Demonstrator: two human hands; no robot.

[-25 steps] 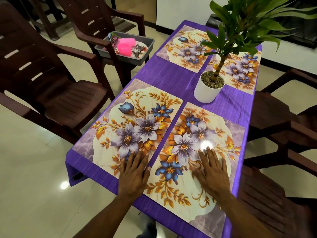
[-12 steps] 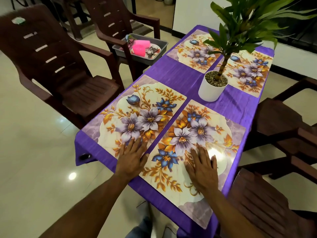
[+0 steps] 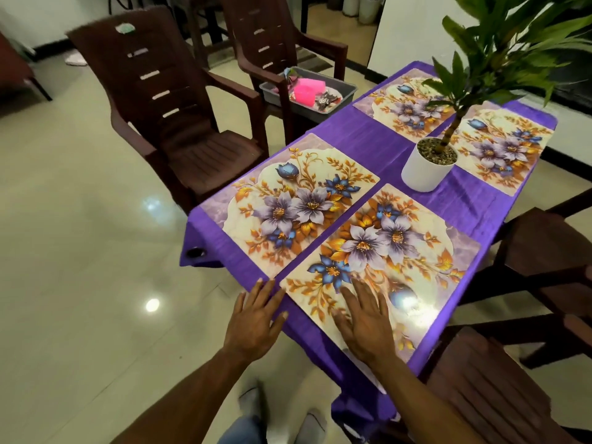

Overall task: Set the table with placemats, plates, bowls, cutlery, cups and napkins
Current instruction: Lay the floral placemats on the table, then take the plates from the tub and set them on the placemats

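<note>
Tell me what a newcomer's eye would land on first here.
Four glossy floral placemats on a purple tablecloth, with a leafy green plant in a white pot between them. At the near edge, the right hand lies flat on the nearest mat; the left hand is beside it. A grey tray of pink items sits on a brown chair.

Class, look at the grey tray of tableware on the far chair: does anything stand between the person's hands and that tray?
Yes. The near brown chair stands beside the table between the left hand and the grey tray. The right hand lies flat on a placemat.
</note>
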